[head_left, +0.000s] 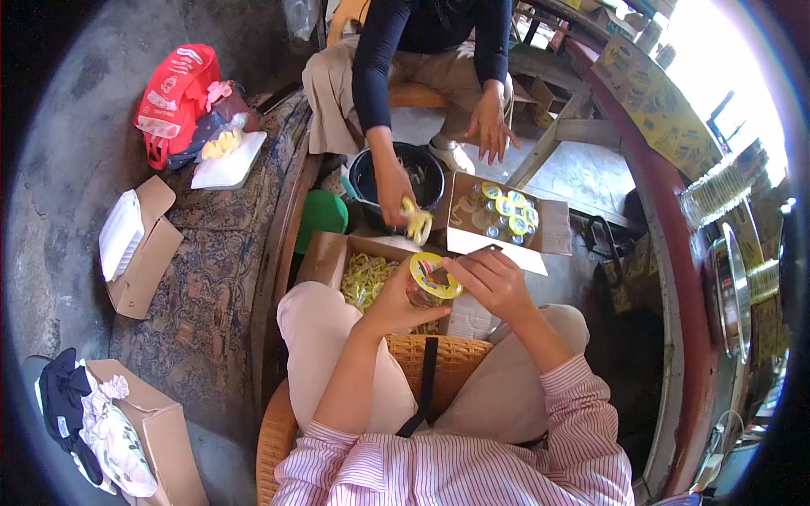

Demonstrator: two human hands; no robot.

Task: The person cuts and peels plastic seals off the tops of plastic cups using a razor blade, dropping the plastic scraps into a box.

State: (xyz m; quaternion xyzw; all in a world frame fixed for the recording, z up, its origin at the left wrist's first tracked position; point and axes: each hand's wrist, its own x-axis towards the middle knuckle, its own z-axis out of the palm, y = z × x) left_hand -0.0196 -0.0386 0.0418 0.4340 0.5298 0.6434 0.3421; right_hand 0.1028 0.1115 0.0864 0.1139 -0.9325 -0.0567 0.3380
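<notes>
- Left hand (pixel 403 305): grasping one lidded cup (pixel 434 280), centre.
- Right hand (pixel 496 282): fingers at its rim, grip unclear.
- From it, one bucket (pixel 363 187), eleven o'clock; two cartons: nine o'clock (pixel 325 260), one-to-two o'clock (pixel 555 239).

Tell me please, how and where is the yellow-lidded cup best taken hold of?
Probably by the round wall of the cup, below the rim, coming from the left, as the left hand does. The lid faces up, and the right hand works at its right edge.
</notes>
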